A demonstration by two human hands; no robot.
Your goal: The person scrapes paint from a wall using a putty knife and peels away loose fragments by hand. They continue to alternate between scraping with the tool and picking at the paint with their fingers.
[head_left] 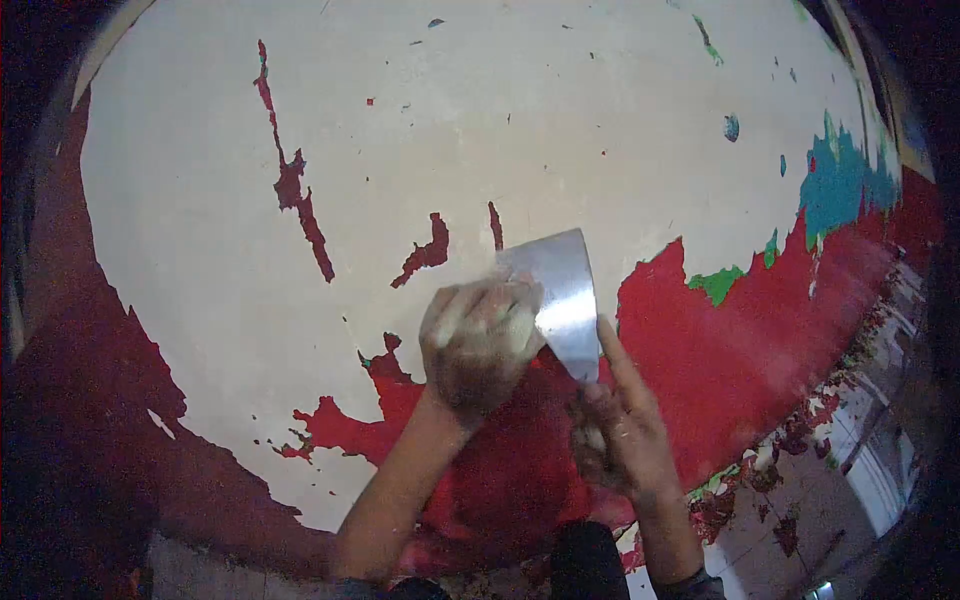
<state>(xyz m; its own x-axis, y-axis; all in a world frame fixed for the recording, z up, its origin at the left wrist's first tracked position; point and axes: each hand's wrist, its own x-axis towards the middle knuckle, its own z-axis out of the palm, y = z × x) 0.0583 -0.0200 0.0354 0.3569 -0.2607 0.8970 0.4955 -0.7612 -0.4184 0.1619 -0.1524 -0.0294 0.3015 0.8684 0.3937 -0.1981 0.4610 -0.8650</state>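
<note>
A wide-bladed paint scraper [562, 300] has its shiny metal blade tilted up in front of the wall. My right hand [622, 430] is closed round its handle, low in the view, with the index finger stretched along the blade's right edge. My left hand [478, 345] is closed, its fingers curled and smeared by motion, and overlaps the left side of the blade. Whatever its fingers hold, if anything, is hidden. Behind both hands the surface shows red paint [750, 340] with a ragged upper edge, below a broad cream-white bare area [400, 120].
Patches of teal paint [845, 185] and green paint [716, 285] show on the right. Narrow dark red paint strips [290, 185] remain on the cream area. Paint flakes [770, 470] lie scattered along the floor at the lower right. Dark red paint [110, 390] borders the left side.
</note>
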